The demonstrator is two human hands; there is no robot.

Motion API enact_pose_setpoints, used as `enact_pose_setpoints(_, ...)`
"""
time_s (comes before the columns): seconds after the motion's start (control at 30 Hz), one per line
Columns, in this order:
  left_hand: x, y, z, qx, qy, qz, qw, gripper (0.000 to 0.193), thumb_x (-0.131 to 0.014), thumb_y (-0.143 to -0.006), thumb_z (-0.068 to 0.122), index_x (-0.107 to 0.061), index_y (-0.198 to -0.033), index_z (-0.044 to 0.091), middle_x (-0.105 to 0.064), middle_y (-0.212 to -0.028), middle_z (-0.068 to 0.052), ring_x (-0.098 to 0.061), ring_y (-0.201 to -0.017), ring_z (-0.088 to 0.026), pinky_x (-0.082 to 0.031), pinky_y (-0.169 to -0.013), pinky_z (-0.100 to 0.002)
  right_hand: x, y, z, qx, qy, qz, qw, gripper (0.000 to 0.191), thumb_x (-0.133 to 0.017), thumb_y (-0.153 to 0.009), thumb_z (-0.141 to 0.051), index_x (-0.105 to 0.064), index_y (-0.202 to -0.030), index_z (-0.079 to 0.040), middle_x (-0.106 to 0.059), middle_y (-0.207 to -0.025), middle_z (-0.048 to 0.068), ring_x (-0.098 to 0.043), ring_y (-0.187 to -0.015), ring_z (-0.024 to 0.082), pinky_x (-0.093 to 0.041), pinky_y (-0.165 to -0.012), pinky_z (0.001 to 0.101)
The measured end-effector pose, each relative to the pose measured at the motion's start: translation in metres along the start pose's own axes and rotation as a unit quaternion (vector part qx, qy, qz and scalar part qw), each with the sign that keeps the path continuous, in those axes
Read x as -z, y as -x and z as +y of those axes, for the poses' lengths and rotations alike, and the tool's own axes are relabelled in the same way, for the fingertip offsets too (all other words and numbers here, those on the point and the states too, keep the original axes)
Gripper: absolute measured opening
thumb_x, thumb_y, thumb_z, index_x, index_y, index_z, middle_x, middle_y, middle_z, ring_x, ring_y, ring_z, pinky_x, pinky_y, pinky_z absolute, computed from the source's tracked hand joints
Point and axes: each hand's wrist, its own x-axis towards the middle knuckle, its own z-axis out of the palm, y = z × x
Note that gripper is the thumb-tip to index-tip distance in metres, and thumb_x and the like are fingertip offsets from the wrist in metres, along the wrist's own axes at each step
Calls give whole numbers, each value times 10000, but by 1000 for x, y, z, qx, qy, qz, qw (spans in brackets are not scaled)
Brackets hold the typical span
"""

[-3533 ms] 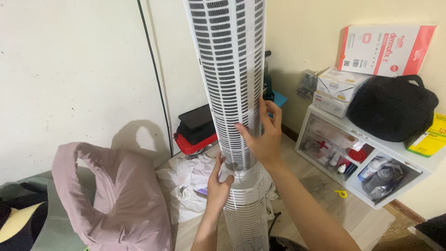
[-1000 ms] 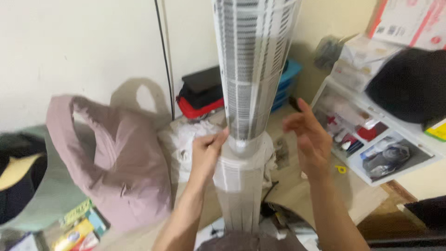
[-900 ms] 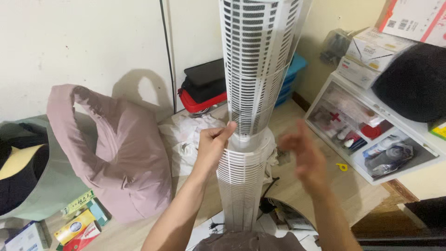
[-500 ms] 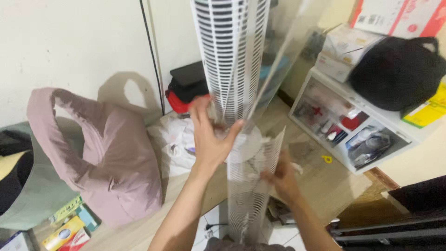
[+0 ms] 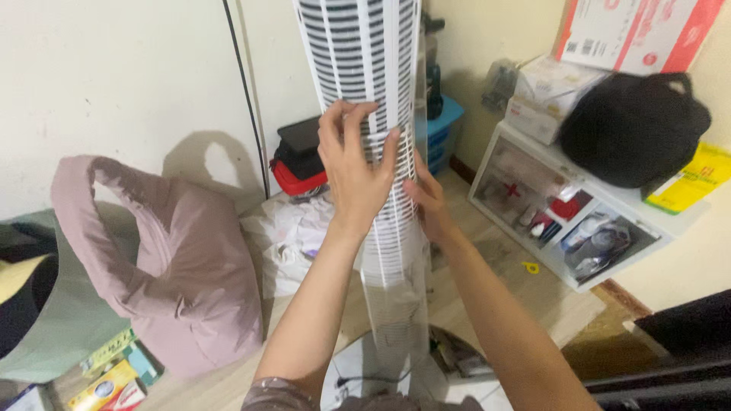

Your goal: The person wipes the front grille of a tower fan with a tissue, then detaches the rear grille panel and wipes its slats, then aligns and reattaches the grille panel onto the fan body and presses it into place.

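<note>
So the tower fan grille (image 5: 365, 84) stands upright; left hand (image 5: 356, 171) is wrapped on its front, right hand (image 5: 430, 199) seems to hold the side behind.

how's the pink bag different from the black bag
The pink bag sits on the floor, slumped, its handle loop standing up; the black bag rests higher, on the white shelf unit, rounded and full. The pink one looks larger in the picture. Both are soft fabric.
</note>
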Motion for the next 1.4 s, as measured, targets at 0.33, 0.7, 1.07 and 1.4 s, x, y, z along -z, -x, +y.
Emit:
enact_pose_setpoints(0.33,-5,174,-28,153,165,-157,962,280,-542,-1050,166,-605,-1294,43,-617,-1384,-197,-586,-1337,-342,-430,-1181,-434,133,142,-80,67,-239,140,959,422,-517,-1112,-456,-662,-1149,-63,-492,-730,-7,-453,-615,122,-387,-552,281)
enact_pose_setpoints(0.7,-199,128,-5,290,-23,-64,955,1047,-820,-693,235,-290,-1550,-50,-379,-1520,-317,-332,-1412,-444,-282,-1158,-520,131,223,-82,137,-210,184,950,584,-524,-1052,-622,-593,-802,-98,-431,-641,20,-358,-553,164,-293,-470,324)
enact_pose_setpoints(1.07,-72,110,15,346,395,-330,785,263,-547,-991,7,-611,-1246,6,-764,-1092,-111,-758,-951,-209,-606,-746,-340,84,141,-100,-30,-51,260,964,564,-688,-872,-382,-589,-1301,-30,-706,-1150,130,-471,-361,45,-346,-270,177)
enact_pose_setpoints(1.4,34,42,-8,201,469,-242,825,362,-554,-973,-155,-532,-1292,13,-701,-1196,-117,-742,-1045,-220,-653,-897,-351,28,39,-159,-95,-129,-101,982,463,-750,-991,-285,-617,-1243,80,-680,-832,108,-490,-449,110,-399,-343,227)
